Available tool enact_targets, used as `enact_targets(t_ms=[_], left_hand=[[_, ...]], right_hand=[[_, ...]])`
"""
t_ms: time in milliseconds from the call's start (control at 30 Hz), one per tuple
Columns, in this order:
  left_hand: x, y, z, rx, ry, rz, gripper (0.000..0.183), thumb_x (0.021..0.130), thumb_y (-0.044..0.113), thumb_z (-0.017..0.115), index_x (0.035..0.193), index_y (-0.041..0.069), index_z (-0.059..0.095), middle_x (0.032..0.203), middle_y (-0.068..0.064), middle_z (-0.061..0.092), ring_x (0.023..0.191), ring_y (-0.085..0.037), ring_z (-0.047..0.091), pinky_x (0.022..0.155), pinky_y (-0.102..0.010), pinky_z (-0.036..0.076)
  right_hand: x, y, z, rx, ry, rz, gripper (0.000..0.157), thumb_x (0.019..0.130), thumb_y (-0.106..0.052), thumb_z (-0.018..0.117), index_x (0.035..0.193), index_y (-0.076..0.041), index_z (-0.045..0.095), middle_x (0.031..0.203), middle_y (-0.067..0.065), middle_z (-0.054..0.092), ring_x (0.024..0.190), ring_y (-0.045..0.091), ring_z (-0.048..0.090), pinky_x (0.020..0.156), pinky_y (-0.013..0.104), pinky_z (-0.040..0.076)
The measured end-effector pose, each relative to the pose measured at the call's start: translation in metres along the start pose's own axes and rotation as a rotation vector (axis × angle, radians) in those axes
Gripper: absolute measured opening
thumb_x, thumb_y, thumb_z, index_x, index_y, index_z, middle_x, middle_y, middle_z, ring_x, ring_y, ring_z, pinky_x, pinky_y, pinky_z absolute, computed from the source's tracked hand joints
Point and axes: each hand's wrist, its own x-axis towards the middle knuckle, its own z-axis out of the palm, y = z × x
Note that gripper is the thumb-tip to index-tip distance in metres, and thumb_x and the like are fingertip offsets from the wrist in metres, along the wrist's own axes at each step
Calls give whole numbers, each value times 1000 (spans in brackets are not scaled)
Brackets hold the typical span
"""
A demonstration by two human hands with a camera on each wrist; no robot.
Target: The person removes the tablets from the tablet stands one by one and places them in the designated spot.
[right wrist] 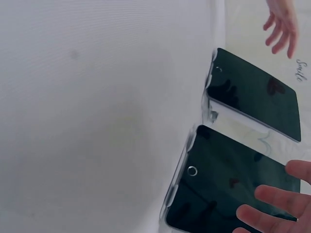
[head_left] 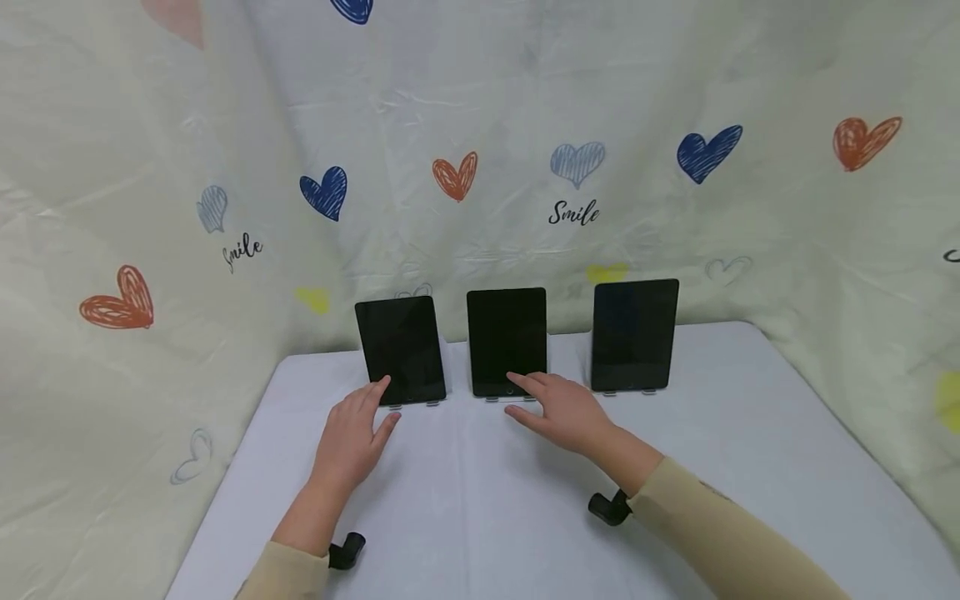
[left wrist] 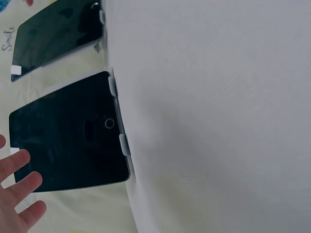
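Three black tablets with dark screens stand in a row at the back of the table: the left tablet [head_left: 401, 342], the middle tablet [head_left: 508, 333] and the right tablet [head_left: 634, 333]. Each leans back on a stand with small front clips. My left hand [head_left: 348, 442] hovers before the left tablet, fingers extended and spread; its fingers [left wrist: 30, 182] overlap a tablet [left wrist: 73, 131] in the left wrist view. Before the middle tablet is my right hand [head_left: 567, 412], also with extended fingers. In the right wrist view, fingers [right wrist: 277, 199] pass over a tablet [right wrist: 218, 184]. Neither hand holds anything.
A white cloth covers the table [head_left: 465, 517]. Behind and beside it hangs a pale curtain [head_left: 510, 100] printed with hearts and the word Smile. A black wrist-worn device [head_left: 347, 551] is at the left wrist, and another black device [head_left: 610, 507] at the right wrist.
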Motion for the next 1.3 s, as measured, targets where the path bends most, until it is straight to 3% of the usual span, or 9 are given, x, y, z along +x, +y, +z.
enact_targets(t_ms=[733,1033,1300], left_hand=[[4,-14,1,-52,-11,-66,63,103,48,47,153,11,37,145,-17,49,134,-35,43,108,-56,35],[14,-16,10,-92,-21,-106,64,103,47,46,154,11,34,149,-17,45,137,-37,40,110,-57,31],[19,-24,8,-153,-13,-162,60,104,41,48,153,9,35,148,-19,45,135,-40,40,110,-59,30]], right_hand=[[22,-15,9,110,-33,102,67,94,-63,52,151,-28,44,144,7,52,127,29,54,98,50,47],[31,-22,14,140,-45,147,66,93,-64,52,150,-31,44,146,5,51,130,27,51,99,51,46],[44,-35,18,216,-36,182,64,95,-63,51,150,-32,43,147,3,50,132,25,50,102,49,44]])
